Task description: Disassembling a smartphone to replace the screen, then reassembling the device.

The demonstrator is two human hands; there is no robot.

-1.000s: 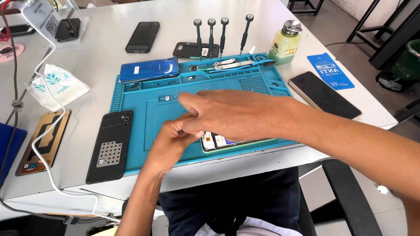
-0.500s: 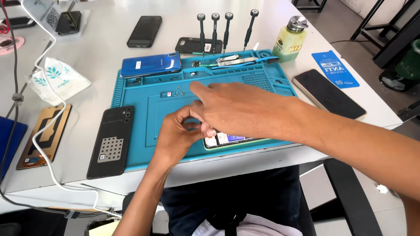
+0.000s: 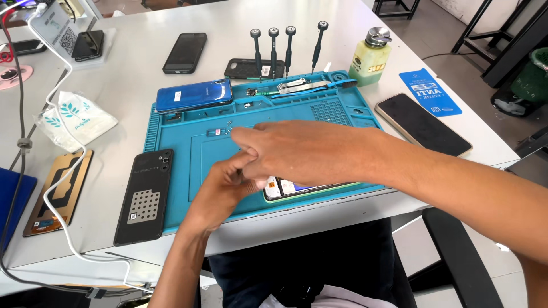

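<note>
Opened phone (image 3: 285,187) lies at near edge of blue mat (image 3: 188,148). Right hand (image 3: 302,151) covers it; left hand (image 3: 225,185) pinches at its left end. What either grip holds: cannot tell. Step, by look: picking small part off phone. Next calls for fine pinch.

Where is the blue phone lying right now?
In the head view, the blue phone lies at the far left corner of the teal work mat, beside the black case and the upright screwdrivers.
</note>
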